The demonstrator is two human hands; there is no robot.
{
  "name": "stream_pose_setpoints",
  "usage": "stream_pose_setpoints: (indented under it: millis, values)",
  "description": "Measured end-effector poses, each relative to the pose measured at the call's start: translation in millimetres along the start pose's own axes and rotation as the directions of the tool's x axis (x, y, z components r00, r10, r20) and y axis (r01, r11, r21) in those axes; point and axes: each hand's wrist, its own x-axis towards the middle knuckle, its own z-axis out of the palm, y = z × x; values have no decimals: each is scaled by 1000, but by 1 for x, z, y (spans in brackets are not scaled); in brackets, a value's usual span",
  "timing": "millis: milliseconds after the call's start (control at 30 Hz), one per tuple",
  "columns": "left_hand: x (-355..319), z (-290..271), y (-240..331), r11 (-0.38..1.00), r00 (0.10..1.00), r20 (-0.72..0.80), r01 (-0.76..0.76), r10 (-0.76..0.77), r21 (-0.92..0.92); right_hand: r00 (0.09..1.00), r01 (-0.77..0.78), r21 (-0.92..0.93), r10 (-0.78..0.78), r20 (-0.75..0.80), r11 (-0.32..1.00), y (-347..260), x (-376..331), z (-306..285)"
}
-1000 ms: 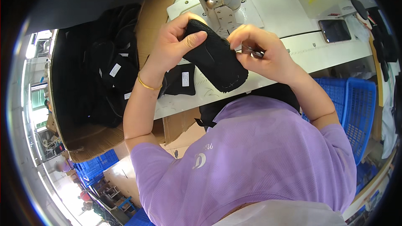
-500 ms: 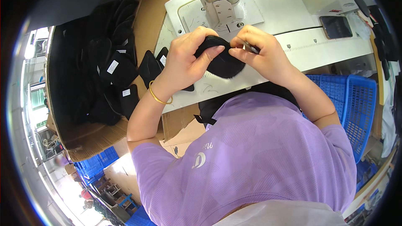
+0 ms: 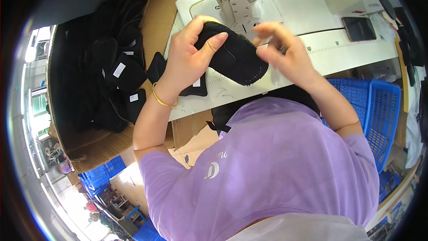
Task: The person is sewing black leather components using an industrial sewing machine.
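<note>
My left hand (image 3: 188, 58) is closed on a black fabric piece (image 3: 240, 58) with a rounded, stitched edge. Its thumb lies on top of the cloth, and a loose thread crosses the surface. Just off the piece's right edge is my right hand (image 3: 292, 60), its fingers bent and smeared by motion, so whatever they may hold does not show. Behind both hands stands the white sewing machine (image 3: 243, 6). More black pieces with white labels (image 3: 196, 90) lie on the table beside my left wrist, partly hidden by it.
A large cardboard box (image 3: 164, 6) at the left holds a heap of black pieces (image 3: 100, 71). The white sewing table (image 3: 294, 18) carries a dark phone (image 3: 359, 29) at the right. Blue plastic baskets (image 3: 384, 116) stand below the table's right side.
The black piece has turned, and more of its flat face now shows. My right hand has come away from it slightly rightward; the small metallic thing in its fingers is no longer discernible.
</note>
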Motion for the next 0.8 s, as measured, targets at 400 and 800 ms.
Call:
stream_pose_setpoints:
  millis: [400, 800]
  values:
    - [88, -65, -22, 957, 977, 41, 215, -211, -196, 972, 233, -88, -234, 0, 968, -35, 33, 20]
    - [118, -90, -46, 677, 952, 103, -125, 287, -725, 996, 73, 65, -69, -51, 995, -47, 34, 26]
